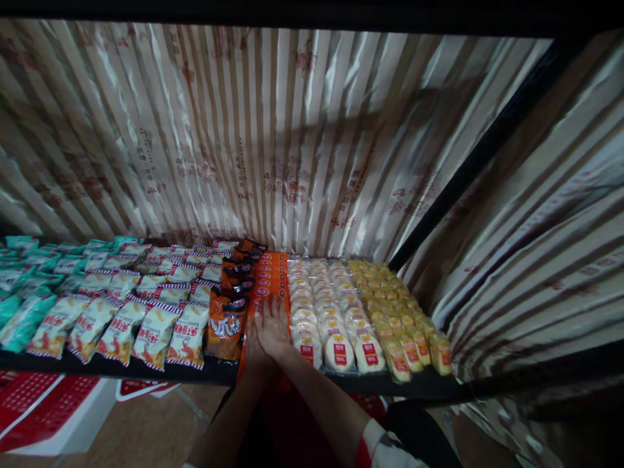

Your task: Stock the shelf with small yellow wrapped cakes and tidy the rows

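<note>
A row of orange snack packets (pixel 270 276) lies on a dark shelf, running from the back toward the front edge. My right hand (pixel 273 330) rests palm down on the front of this row, fingers stretched out and pointing away from me. Just left of it and partly under it, my left hand (pixel 257 348) lies along the same packets; it looks flat, though dim and partly covered. Touching the row's left side are orange and black snack bags (pixel 225 325). On the right stand clear-wrapped round white crackers (pixel 340 351) with red labels.
Farther left are white snack bags with striped edges (pixel 156 335) and teal bags (pixel 26 318). Small yellow packets (pixel 412 344) fill the shelf's right end. Pleated patterned cloth (pixel 287 130) hangs behind, with a black slanted bar (pixel 468 162) at right. Below left sits a red and white crate (pixel 63 416).
</note>
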`<state>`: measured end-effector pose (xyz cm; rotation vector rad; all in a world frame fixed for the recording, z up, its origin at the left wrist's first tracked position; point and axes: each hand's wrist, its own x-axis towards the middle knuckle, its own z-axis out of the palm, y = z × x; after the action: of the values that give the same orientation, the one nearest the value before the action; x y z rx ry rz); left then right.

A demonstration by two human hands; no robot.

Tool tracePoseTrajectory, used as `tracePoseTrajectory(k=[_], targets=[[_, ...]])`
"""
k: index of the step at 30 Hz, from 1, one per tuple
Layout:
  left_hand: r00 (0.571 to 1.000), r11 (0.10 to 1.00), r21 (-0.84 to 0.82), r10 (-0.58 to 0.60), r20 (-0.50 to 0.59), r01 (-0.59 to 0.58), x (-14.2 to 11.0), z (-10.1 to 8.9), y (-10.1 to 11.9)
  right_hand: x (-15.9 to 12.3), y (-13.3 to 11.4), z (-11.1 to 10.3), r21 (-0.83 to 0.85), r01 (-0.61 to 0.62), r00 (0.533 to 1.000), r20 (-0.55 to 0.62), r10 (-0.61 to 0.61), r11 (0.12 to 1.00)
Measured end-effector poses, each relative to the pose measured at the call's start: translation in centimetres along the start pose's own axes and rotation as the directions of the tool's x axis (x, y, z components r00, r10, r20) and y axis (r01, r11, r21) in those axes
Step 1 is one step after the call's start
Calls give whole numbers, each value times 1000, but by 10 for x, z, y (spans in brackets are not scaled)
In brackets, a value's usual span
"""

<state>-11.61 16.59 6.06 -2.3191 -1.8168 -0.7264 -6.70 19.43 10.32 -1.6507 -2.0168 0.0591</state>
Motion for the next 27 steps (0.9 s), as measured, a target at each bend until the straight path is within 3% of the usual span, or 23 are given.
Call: tracePoseTrajectory(k=[3, 9, 15, 27], targets=[[1000, 1000, -26, -6, 5, 6, 3, -6, 3, 9, 0, 3, 9, -137, 989, 51, 136, 991], [1000, 1000, -16, -14, 19, 14, 8, -16, 4, 15, -5, -7, -67, -135, 972, 184, 145, 989], [996, 999, 31, -39, 78, 37, 8, -30, 8, 27, -6, -16, -122, -137, 914, 368, 173, 983], [998, 999, 35, -27, 58, 25, 9, -53, 14, 48, -3, -8, -111, -157, 884, 427, 190, 981]])
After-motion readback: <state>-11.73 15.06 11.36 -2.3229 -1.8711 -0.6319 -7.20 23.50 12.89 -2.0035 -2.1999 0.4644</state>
